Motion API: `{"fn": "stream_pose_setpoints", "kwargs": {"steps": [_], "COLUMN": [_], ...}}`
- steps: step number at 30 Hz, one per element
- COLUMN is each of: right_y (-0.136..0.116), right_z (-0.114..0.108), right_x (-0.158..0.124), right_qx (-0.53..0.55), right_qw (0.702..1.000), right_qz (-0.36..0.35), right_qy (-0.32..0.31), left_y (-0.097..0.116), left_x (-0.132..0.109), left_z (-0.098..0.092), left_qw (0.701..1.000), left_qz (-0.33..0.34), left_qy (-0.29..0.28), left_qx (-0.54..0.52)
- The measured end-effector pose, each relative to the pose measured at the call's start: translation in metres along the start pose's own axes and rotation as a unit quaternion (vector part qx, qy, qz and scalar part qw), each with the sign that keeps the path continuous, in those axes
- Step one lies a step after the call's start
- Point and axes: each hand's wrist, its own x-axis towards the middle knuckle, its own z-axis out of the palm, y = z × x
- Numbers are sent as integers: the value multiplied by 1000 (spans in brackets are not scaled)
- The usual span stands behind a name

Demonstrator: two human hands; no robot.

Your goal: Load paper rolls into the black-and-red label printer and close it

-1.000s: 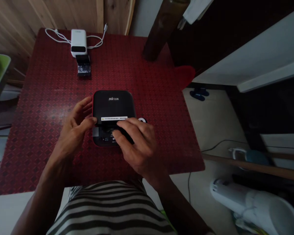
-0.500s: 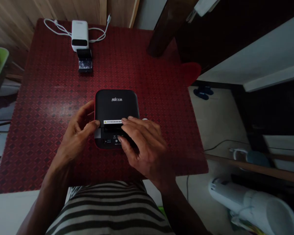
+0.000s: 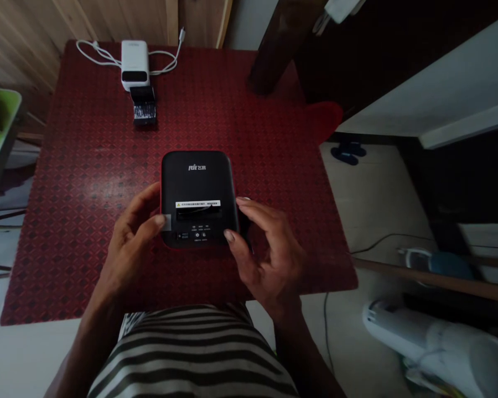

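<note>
A black printer with a paper slot, a white warning strip, small buttons and a white logo sits in front of me on the red patterned table. My left hand grips its left side, the thumb on a pale patch at the front left corner and the fingers partly hidden along the edge. On the opposite side, my right hand has its thumb on the front right corner and its forefinger against the right edge. The other fingers of that hand are mostly hidden beneath it.
At the table's far left, a white power bank lies with a white cable and a small black case-like item. A dark post stands at the back. A red stool shows past the right edge.
My right hand has moved right, off the printer's slot and buttons, to its right edge. My left thumb has slid slightly down at the front left corner.
</note>
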Motion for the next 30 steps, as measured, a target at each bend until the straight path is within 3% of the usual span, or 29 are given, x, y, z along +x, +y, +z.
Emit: {"fn": "stream_pose_setpoints", "kwargs": {"steps": [8, 18, 30], "right_y": [5, 8, 10], "right_z": [9, 17, 13], "right_x": [-34, -36, -34], "right_qx": [2, -6, -3], "right_qw": [993, 996, 994], "right_qz": [112, 88, 101], "right_qy": [-49, -26, -48], "left_y": [4, 8, 8], "left_x": [-8, -11, -9], "left_z": [3, 16, 19], "left_qw": [999, 996, 997], "left_qz": [-38, -64, -54], "left_qy": [23, 61, 53], "left_qx": [12, -1, 5]}}
